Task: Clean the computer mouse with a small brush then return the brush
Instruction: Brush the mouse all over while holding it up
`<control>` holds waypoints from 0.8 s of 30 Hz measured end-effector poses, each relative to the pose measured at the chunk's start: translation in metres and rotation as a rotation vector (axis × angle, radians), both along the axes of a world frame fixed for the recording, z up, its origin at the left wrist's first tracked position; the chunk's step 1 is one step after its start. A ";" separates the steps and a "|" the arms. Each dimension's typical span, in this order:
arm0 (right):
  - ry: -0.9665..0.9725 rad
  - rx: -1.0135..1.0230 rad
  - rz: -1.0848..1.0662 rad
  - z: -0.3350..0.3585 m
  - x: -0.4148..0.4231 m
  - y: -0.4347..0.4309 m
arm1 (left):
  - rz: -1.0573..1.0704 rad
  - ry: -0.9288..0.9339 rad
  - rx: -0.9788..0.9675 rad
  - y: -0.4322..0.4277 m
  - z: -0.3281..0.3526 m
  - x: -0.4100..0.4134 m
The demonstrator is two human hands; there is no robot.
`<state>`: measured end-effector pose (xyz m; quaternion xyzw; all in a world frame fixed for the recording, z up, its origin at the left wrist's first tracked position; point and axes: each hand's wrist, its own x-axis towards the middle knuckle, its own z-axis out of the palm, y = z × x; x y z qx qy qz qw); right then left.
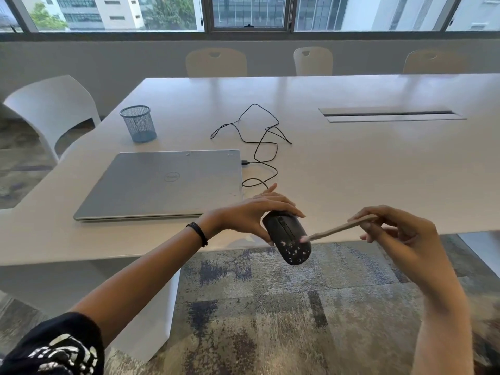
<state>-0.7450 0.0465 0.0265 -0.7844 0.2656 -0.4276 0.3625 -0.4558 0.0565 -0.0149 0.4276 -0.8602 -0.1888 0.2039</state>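
Note:
My left hand holds a black computer mouse from above, lifted over the table's front edge and tilted toward me. Pale specks dot the mouse's near end. Its black cable trails back in loops across the table to the laptop's side. My right hand pinches a thin tan brush by its far end. The brush's pale tip touches the right side of the mouse. A blue mesh cup stands at the back left of the table.
A shut silver laptop lies on the white table left of my hands. A cable slot is set into the tabletop at the back right. White and beige chairs surround the table. Patterned carpet lies below.

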 end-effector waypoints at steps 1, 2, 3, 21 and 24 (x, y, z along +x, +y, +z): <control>-0.005 0.008 -0.002 -0.001 -0.001 0.000 | 0.007 0.002 -0.007 0.001 -0.001 0.000; -0.011 0.010 -0.008 -0.001 -0.001 0.000 | 0.011 0.006 -0.009 0.001 -0.002 0.001; -0.018 0.007 -0.015 -0.002 -0.001 0.000 | 0.012 0.011 -0.007 0.001 -0.003 0.001; -0.020 0.007 0.014 -0.006 -0.003 0.002 | 0.000 0.028 -0.019 0.006 -0.004 0.000; 0.014 0.046 0.019 -0.008 -0.011 0.002 | 0.009 0.027 -0.011 0.008 -0.007 0.000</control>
